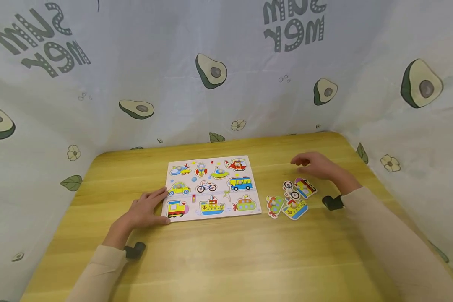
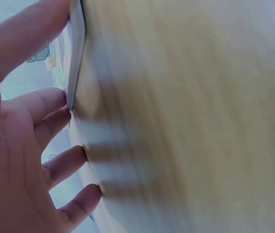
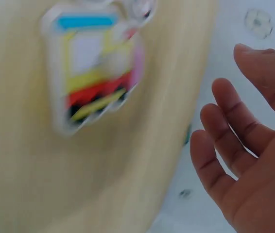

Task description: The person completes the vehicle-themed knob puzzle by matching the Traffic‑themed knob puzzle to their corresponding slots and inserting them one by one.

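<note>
The left hand lies at the left edge of the wooden peg puzzle board, its fingers spread and fairly straight, touching it without gripping, thumb by the near corner. Across the board, I count six knobbed pieces in their places: airplane, car, rocket, flying saucer, helicopter and bus. Four places show only their printed pictures, no knob: train slot, bicycle slot, ship slot and submarine slot. So I'd judge six of ten filled, four vacant. Just right of the board, the matching loose pieces lie clustered on the tabletop: submarine piece, bicycle piece, ship piece, train piece. Beyond them, at the far right, the right hand hovers with nothing in it, thumb apart from its loosely bent fingers.
</note>
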Demonstrator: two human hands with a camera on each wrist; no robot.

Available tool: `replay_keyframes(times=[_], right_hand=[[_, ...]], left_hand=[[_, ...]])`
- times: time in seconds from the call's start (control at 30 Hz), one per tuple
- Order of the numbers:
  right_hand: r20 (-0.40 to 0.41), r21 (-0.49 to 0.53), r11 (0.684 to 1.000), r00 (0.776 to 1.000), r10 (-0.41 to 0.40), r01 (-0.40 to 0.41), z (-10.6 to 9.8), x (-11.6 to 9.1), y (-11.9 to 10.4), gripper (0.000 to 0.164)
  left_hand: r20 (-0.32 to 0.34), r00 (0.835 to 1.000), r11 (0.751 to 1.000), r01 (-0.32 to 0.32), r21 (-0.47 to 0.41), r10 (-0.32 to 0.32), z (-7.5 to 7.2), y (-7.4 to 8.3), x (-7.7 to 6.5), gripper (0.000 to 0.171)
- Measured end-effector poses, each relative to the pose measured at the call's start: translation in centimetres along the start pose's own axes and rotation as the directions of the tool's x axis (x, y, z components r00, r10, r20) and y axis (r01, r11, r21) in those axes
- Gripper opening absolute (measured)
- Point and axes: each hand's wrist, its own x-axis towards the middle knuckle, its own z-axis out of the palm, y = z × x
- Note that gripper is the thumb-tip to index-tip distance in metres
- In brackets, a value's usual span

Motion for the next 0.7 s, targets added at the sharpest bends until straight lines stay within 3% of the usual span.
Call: replay_keyframes(times=[0.13,0.23,0.33,0.53,0.7], right_hand=[[0.050,0.012,0.997,0.996,0.069,-0.070,0.2,-1.7,2.0,0.027],[0.087,0.017,0.997,0.993,0.078,-0.079,0.7,-2.3,3.0,0.027],[0.102,0.039,0.997,0.993,0.060,-0.064,1.3,-2.4,3.9,0.028],[0.057,0.083,0.997,0.998,-0.012,0.007,2.4,-2.7,5.4,0.023],[0.061,0.090,0.995,0.997,-0.044,0.038,2.6,-2.5,5.5,0.015]], left_hand=[[0.015,1.000,1.000,0.004,0.014,-0.004,-0.1,0.4,0.0,0.095],[0.026,1.000,1.000,0.010,0.013,-0.010,-0.3,0.7,-0.1,0.096],[0.032,0.999,1.000,0.012,0.017,-0.013,-0.4,0.7,-0.3,0.096],[0.027,1.000,1.000,-0.002,0.031,0.001,-0.2,0.5,-0.2,0.094],[0.031,0.999,0.999,0.017,0.028,-0.018,-0.2,0.4,0.0,0.094]])
